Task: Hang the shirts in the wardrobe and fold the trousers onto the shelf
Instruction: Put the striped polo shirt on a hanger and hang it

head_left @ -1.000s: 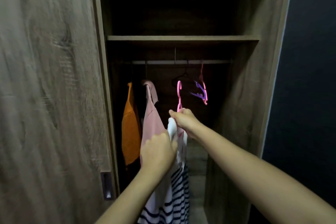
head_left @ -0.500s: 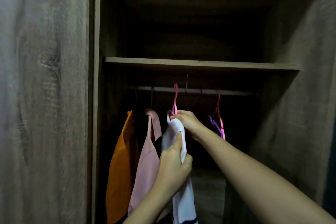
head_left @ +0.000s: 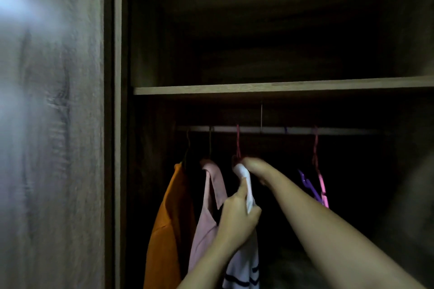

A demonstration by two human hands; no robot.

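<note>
A white shirt with dark stripes (head_left: 243,267) hangs on a pink hanger (head_left: 238,145) whose hook is over the wardrobe rail (head_left: 277,129). My right hand (head_left: 254,166) grips the top of the shirt and hanger just below the hook. My left hand (head_left: 238,218) holds the shirt's white shoulder fabric lower down. To the left hang a pink shirt (head_left: 209,213) and an orange shirt (head_left: 166,230).
Empty purple and pink hangers (head_left: 315,185) hang to the right on the rail. A wooden shelf (head_left: 281,88) runs above the rail. The wardrobe's door panel (head_left: 51,148) fills the left side. The interior is dark.
Both hands have lifted the striped shirt upward, and the pink hanger's hook now sits over the rail. The view has moved closer and tilted up into the wardrobe.
</note>
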